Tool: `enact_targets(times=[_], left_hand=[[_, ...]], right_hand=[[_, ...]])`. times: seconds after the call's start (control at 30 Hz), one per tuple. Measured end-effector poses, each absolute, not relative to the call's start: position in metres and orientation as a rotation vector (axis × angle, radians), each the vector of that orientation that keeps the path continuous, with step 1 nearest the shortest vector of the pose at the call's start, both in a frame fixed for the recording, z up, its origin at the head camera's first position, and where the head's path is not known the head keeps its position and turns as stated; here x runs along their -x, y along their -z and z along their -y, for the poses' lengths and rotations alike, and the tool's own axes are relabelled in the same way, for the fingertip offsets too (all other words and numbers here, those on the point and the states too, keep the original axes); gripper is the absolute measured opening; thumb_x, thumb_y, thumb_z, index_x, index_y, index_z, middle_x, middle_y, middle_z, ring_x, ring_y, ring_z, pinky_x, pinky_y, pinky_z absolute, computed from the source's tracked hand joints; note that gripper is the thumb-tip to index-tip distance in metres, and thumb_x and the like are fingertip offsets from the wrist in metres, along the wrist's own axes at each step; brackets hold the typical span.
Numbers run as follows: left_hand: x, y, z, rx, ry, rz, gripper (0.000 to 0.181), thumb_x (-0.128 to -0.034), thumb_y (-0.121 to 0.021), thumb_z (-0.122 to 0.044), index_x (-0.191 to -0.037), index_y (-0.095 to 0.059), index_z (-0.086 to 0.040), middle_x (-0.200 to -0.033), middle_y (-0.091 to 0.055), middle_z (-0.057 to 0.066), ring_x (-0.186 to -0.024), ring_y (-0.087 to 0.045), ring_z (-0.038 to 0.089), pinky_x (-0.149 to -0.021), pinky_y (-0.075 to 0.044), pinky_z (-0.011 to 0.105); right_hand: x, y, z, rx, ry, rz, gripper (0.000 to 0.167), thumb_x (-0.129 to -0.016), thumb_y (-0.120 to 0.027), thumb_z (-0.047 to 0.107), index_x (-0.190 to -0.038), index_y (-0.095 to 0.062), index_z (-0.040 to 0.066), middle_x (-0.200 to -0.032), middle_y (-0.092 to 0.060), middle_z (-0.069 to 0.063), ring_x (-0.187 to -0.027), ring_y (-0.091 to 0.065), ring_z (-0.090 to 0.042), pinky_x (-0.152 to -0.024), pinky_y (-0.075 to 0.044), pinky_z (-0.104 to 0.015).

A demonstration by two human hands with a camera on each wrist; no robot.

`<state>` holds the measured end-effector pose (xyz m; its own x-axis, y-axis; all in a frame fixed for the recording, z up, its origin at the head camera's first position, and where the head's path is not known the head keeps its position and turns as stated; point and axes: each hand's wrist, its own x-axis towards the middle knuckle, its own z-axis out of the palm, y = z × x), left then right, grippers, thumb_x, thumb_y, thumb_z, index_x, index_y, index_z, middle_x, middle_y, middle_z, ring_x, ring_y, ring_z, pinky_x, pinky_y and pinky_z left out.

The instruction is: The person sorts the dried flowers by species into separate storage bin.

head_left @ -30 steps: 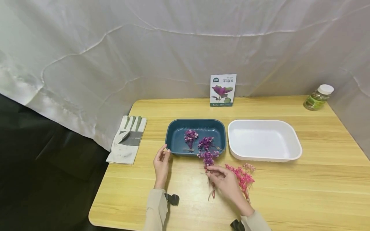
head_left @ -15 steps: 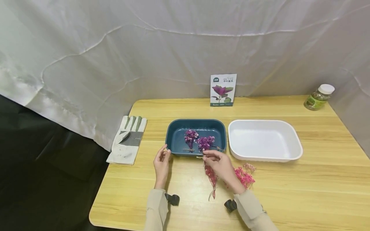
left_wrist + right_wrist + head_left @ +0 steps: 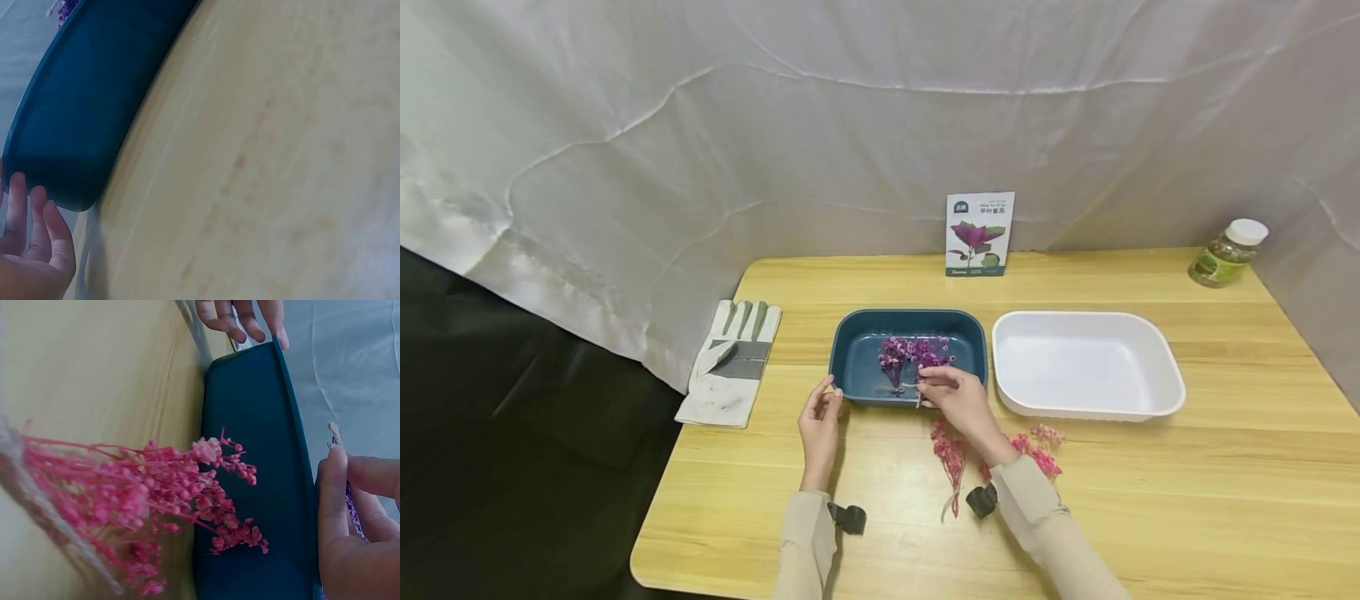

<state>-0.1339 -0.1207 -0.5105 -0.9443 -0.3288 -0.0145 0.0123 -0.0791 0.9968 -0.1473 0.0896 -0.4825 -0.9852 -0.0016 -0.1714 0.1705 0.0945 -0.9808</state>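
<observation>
My right hand [image 3: 953, 400] pinches the stems of a bunch of purple dried flowers [image 3: 927, 353] over the front part of the dark blue tray [image 3: 850, 337]. In the right wrist view, a twine end [image 3: 334, 430] sticks out above the pinching fingertips. Another purple dried-flower bunch [image 3: 892, 358] lies in the tray, left of the held one. My left hand [image 3: 820, 429] touches the tray's front left corner with relaxed fingers, seen against its outer wall in the left wrist view. Two pink dried-flower bunches lie before the trays; one pink bunch [image 3: 950, 458] lies under my right wrist.
The other pink bunch [image 3: 1037, 454] is partly hidden by the right sleeve. A white tray [image 3: 1086, 367] stands right of the blue one. A work glove [image 3: 730, 367] lies left, a seed packet [image 3: 977, 235] leans at the back, and a lidded jar [image 3: 1225, 254] stands back right.
My right hand has moved away from me and slightly left, carrying the purple bunch from the table side over the rim into the blue tray. The left hand stays at the corner.
</observation>
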Motion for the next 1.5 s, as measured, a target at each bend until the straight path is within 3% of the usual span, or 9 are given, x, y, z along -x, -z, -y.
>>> enact_targets(times=[0.37,0.6,0.93,1.07,1.27,1.5], left_hand=[[0.146,0.541,0.126,-0.374,2.112,1.959,0.037,-0.0945,-0.063,-0.010,-0.129,-0.059,0.003,-0.082,-0.059,-0.012,-0.075,-0.057,0.003,-0.072,-0.049,0.014],[0.146,0.542,0.127,-0.379,2.122,1.959,0.038,-0.0946,-0.063,-0.010,-0.130,-0.059,0.003,-0.082,-0.060,-0.012,-0.075,-0.057,0.002,-0.072,-0.050,0.015],[0.146,0.542,0.127,-0.376,2.121,1.964,0.036,-0.0948,-0.062,-0.008,-0.129,-0.059,0.003,-0.082,-0.059,-0.012,-0.074,-0.056,0.003,-0.071,-0.049,0.015],[0.143,0.533,0.126,-0.368,2.118,1.985,0.036,-0.0947,-0.061,-0.005,-0.129,-0.058,0.006,-0.082,-0.059,-0.011,-0.075,-0.057,0.004,-0.073,-0.050,0.017],[0.134,0.511,0.122,-0.362,2.083,2.001,0.036,-0.0950,-0.060,-0.005,-0.128,-0.057,0.008,-0.082,-0.059,-0.011,-0.078,-0.058,0.004,-0.075,-0.050,0.015],[0.133,0.509,0.120,-0.367,2.121,1.983,0.036,-0.0955,-0.059,-0.005,-0.130,-0.057,0.006,-0.082,-0.058,-0.011,-0.078,-0.057,0.003,-0.075,-0.049,0.014]], right_hand=[[0.159,0.481,-0.083,-0.176,1.944,-2.342,0.025,-0.091,-0.066,0.005,-0.115,-0.068,-0.001,-0.109,-0.071,-0.020,-0.094,-0.071,-0.027,-0.070,-0.059,-0.024],[0.159,0.482,-0.084,-0.161,1.949,-2.354,0.023,-0.092,-0.064,0.002,-0.113,-0.068,-0.004,-0.109,-0.070,-0.024,-0.097,-0.069,-0.038,-0.069,-0.058,-0.022],[0.154,0.482,-0.087,-0.169,1.996,-2.332,0.022,-0.091,-0.065,0.001,-0.111,-0.068,-0.005,-0.111,-0.068,-0.026,-0.096,-0.071,-0.035,-0.073,-0.059,-0.025],[0.149,0.481,-0.093,-0.217,2.081,-2.286,0.024,-0.091,-0.064,0.000,-0.113,-0.065,-0.009,-0.115,-0.066,-0.028,-0.096,-0.071,-0.028,-0.078,-0.059,-0.027],[0.136,0.471,-0.111,-0.307,2.177,-2.249,0.029,-0.091,-0.063,0.000,-0.118,-0.061,-0.011,-0.120,-0.063,-0.028,-0.085,-0.067,0.000,-0.082,-0.058,-0.027],[0.120,0.466,-0.139,-0.454,2.202,-2.252,0.031,-0.091,-0.065,0.003,-0.120,-0.062,-0.008,-0.103,-0.073,0.002,-0.084,-0.067,0.001,-0.079,-0.056,-0.019]])
